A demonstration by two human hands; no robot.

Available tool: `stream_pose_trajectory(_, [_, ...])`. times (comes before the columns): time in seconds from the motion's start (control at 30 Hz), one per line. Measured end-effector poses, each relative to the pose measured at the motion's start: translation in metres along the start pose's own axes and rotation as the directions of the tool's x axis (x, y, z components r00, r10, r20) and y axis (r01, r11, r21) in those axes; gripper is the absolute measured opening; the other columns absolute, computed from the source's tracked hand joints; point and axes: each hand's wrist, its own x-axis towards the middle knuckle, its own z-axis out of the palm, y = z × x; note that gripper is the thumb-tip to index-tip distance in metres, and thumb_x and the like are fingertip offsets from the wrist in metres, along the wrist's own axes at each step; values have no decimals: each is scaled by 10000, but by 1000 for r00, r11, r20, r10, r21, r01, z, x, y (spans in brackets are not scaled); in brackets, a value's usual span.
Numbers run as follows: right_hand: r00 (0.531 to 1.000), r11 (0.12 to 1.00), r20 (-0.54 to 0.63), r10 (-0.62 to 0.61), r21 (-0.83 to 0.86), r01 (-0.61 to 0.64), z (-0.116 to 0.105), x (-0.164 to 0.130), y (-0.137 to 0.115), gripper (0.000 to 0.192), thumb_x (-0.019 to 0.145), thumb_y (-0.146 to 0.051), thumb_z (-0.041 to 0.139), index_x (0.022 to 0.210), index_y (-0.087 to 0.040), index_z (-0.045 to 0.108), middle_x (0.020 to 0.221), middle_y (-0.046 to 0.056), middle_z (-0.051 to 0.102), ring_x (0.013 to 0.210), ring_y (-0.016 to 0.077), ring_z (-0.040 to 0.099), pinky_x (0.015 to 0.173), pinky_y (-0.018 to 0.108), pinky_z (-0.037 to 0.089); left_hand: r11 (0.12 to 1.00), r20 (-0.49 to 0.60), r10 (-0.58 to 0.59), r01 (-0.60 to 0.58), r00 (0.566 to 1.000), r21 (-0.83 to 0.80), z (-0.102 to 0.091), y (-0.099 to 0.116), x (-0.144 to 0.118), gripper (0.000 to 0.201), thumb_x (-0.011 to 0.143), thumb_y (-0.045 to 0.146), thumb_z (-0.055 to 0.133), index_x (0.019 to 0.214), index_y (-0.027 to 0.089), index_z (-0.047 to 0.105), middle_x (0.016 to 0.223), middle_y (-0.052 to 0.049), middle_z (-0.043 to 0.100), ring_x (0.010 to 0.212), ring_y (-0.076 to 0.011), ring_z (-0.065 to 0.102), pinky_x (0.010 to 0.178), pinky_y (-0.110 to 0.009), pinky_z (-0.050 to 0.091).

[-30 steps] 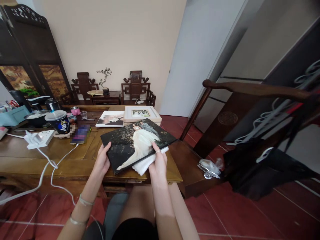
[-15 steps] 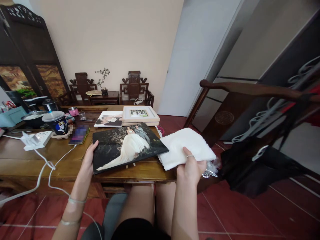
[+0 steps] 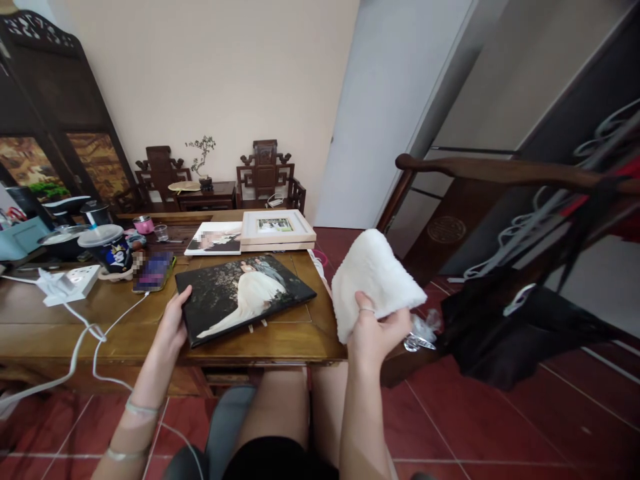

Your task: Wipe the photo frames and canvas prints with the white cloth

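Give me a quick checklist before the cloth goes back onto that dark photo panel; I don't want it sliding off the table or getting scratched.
1. Left hand steadies the photo panel at its left edge: ok.
2. Panel lies flat on the wooden table, fully supported: ok, though its near corner sits close to the front edge.
3. Right hand has a firm hold on the white cloth: ok, held up off the table to the right.
4. Cloth is clean and free of grit: cannot tell.
5. Panel face is free of objects: ok.
6. White cable is apart from the panel: ok.
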Motion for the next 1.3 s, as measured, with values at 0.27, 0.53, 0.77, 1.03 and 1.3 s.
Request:
stream_pose_trajectory(0.27, [940, 960, 290, -176, -160, 229, -3, -3, 6, 162, 699, -267, 631, 590, -220, 521, 757, 59, 664, 864, 264, 646, 902, 452, 509, 989, -102, 151, -151, 983, 6, -28, 1, -30, 249, 916, 51, 523, 1115, 75, 671, 784, -90, 766, 688, -200, 754, 734, -318, 639])
stream_pose_trajectory(0.53, [471, 804, 829, -300, -46, 593, 3, -9, 21, 327, 615, -18, 434, 712, -228, 665, 1349, 42, 633, 1463, 284, 308, 1166, 688, 86, 949, -132, 297, -308, 946, -71, -50, -34, -52, 248, 923, 13, 491, 1012, 120, 696, 859, -51, 772, 778, -140, 738, 854, -276, 605])
stream_pose_trajectory(0.77, [320, 741, 945, -69, -166, 651, 13, -26, 37, 512, 702, 14, 443, 1033, -225, 753, 1356, 91, 632, 1392, 289, 439, 1170, 635, 179, 928, -166, 335, -355, 928, -112, -58, -58, -47, 176, 903, 22, 544, 915, 137, 676, 962, -71, 756, 906, -153, 720, 951, -319, 566])
stream_pose_trajectory(1.03, [272, 701, 960, -61, -153, 697, 19, -32, 40, 396, 757, -46, 533, 1029, -223, 760, 1371, 92, 623, 1401, 312, 419, 1173, 614, 193, 917, -207, 368, -391, 906, -83, -56, -57, -51, 138, 901, 50, 579, 872, 177, 623, 901, -25, 740, 847, -118, 700, 808, -224, 573])
stream_pose_trajectory(1.3, [346, 890, 935, -76, -93, 447, 21, -32, 31, 106, 785, -273, 710, 857, -234, 778, 1339, 103, 646, 1381, 336, 454, 1167, 650, 170, 906, -204, 404, -421, 892, -48, -56, -67, -46, 203, 840, 181, 731, 842, 202, 529, 856, 26, 689, 773, -84, 660, 706, -156, 530])
